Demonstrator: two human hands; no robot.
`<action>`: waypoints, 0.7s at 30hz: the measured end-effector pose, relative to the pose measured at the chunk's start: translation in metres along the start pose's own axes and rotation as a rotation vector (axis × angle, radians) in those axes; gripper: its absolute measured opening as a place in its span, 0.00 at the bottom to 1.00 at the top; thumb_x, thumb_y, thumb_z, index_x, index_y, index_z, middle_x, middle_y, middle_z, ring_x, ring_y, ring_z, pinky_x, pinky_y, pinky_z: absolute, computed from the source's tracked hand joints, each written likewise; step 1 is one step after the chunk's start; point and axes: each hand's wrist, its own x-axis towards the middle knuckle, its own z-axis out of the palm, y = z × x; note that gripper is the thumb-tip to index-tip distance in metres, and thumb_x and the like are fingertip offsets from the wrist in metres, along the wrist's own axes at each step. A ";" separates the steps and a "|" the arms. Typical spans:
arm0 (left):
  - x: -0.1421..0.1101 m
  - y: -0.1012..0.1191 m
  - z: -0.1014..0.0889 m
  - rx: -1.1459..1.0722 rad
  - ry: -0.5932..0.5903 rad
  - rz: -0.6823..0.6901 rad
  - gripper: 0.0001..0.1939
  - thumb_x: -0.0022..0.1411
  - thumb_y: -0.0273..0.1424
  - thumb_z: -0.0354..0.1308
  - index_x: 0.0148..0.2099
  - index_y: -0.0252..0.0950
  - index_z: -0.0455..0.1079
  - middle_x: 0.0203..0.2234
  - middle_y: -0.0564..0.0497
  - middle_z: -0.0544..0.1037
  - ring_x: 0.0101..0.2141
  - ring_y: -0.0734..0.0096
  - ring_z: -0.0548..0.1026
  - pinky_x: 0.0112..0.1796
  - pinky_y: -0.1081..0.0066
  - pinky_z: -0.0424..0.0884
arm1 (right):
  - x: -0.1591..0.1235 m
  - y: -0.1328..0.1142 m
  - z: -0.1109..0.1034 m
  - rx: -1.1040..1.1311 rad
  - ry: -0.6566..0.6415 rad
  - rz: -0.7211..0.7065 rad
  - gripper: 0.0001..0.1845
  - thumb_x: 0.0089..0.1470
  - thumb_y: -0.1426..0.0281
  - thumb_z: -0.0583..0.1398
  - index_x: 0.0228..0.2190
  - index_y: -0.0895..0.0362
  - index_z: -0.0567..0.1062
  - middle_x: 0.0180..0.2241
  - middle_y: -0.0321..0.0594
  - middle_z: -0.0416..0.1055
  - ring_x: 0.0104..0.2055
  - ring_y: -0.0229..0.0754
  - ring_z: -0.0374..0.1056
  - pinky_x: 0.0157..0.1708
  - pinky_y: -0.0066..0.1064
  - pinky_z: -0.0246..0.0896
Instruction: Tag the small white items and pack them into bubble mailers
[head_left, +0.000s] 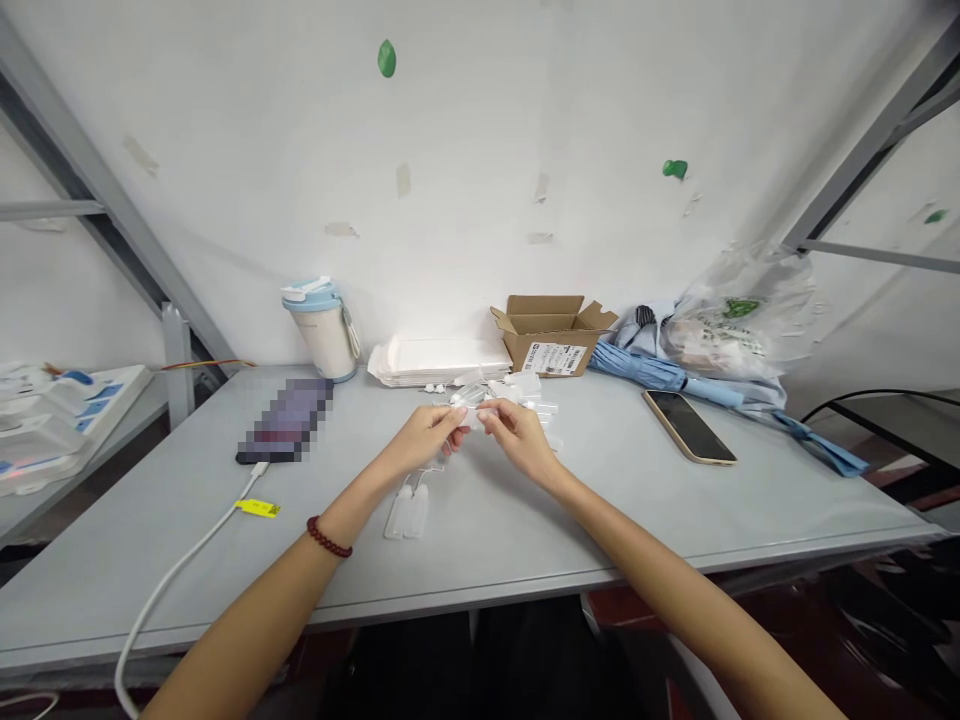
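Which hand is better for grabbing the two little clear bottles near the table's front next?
Left, I think. The left hand is closer to the two clear bottles than the right hand. Both are busy at a small clear piece, though.

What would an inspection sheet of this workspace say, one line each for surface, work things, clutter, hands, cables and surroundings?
Surface: grey table; spills, nothing seen.
Work things: clear plastic pieces piled near open carton; two containers nearer the person.
Clutter: cup, white packs, carton, blue umbrella, plastic bag, right phone, pixelated left device.
Hands: left hand and right hand pinch small clear piece; details unclear.
Cables: white cable plugged into left device; yellow tag.
Surroundings: white wall, green patches.
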 end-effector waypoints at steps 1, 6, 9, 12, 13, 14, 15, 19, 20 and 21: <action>0.000 0.001 0.000 -0.041 0.001 -0.034 0.24 0.57 0.50 0.50 0.25 0.32 0.67 0.19 0.51 0.69 0.22 0.73 0.69 0.26 0.71 0.66 | -0.001 0.000 0.000 -0.061 0.004 -0.057 0.16 0.56 0.59 0.55 0.37 0.58 0.72 0.25 0.36 0.68 0.24 0.35 0.59 0.27 0.27 0.55; -0.002 0.004 -0.003 -0.151 -0.033 -0.132 0.24 0.55 0.50 0.53 0.23 0.33 0.64 0.14 0.56 0.62 0.17 0.77 0.64 0.23 0.72 0.63 | -0.002 0.004 0.000 -0.237 -0.009 -0.285 0.15 0.59 0.62 0.52 0.41 0.57 0.72 0.30 0.42 0.68 0.27 0.38 0.60 0.30 0.30 0.57; -0.002 0.002 -0.002 -0.200 -0.023 -0.111 0.23 0.54 0.49 0.55 0.21 0.34 0.63 0.14 0.58 0.60 0.17 0.78 0.62 0.23 0.72 0.63 | -0.002 0.005 0.001 -0.253 -0.001 -0.311 0.16 0.60 0.62 0.51 0.42 0.57 0.72 0.29 0.42 0.68 0.28 0.39 0.61 0.31 0.30 0.57; -0.001 -0.001 -0.001 -0.216 0.010 -0.075 0.23 0.53 0.49 0.56 0.21 0.34 0.64 0.14 0.57 0.60 0.17 0.78 0.62 0.24 0.72 0.63 | -0.003 0.004 0.001 -0.223 0.009 -0.278 0.16 0.59 0.61 0.52 0.41 0.57 0.73 0.26 0.40 0.68 0.27 0.39 0.60 0.31 0.30 0.56; -0.001 -0.001 0.000 -0.196 0.020 -0.061 0.23 0.53 0.49 0.56 0.21 0.34 0.64 0.14 0.56 0.62 0.19 0.76 0.64 0.26 0.71 0.64 | -0.003 0.004 0.001 -0.205 0.009 -0.254 0.16 0.59 0.61 0.52 0.40 0.58 0.73 0.25 0.39 0.68 0.26 0.38 0.60 0.31 0.29 0.56; -0.001 -0.001 0.000 -0.165 0.029 -0.047 0.24 0.53 0.49 0.56 0.20 0.34 0.64 0.14 0.55 0.63 0.20 0.74 0.66 0.27 0.71 0.65 | -0.003 0.003 0.001 -0.184 0.008 -0.224 0.16 0.58 0.61 0.53 0.38 0.58 0.74 0.25 0.39 0.67 0.26 0.38 0.59 0.30 0.29 0.55; -0.001 -0.001 0.001 -0.126 0.037 -0.031 0.24 0.53 0.49 0.55 0.19 0.34 0.63 0.14 0.53 0.65 0.23 0.71 0.69 0.29 0.70 0.66 | -0.003 0.002 0.001 -0.161 0.006 -0.191 0.16 0.57 0.61 0.53 0.37 0.59 0.74 0.24 0.38 0.67 0.25 0.37 0.58 0.30 0.29 0.55; -0.002 0.001 0.003 0.053 0.101 0.047 0.24 0.55 0.49 0.53 0.19 0.35 0.64 0.17 0.50 0.71 0.30 0.65 0.72 0.33 0.70 0.66 | -0.001 -0.001 -0.001 -0.030 -0.022 -0.033 0.17 0.55 0.59 0.54 0.30 0.59 0.75 0.23 0.35 0.65 0.24 0.34 0.55 0.27 0.27 0.51; -0.002 0.001 0.004 0.101 0.125 0.072 0.23 0.56 0.48 0.52 0.20 0.34 0.64 0.18 0.50 0.72 0.28 0.67 0.72 0.32 0.71 0.65 | 0.000 -0.001 -0.001 0.014 -0.038 0.009 0.17 0.55 0.59 0.54 0.29 0.59 0.75 0.22 0.34 0.63 0.24 0.34 0.54 0.26 0.27 0.50; -0.002 0.001 0.004 0.150 0.145 0.100 0.23 0.56 0.48 0.51 0.20 0.34 0.65 0.19 0.51 0.72 0.27 0.69 0.70 0.31 0.71 0.64 | 0.001 0.000 -0.001 0.060 -0.058 0.048 0.17 0.54 0.59 0.54 0.27 0.59 0.74 0.20 0.33 0.61 0.23 0.33 0.53 0.25 0.26 0.49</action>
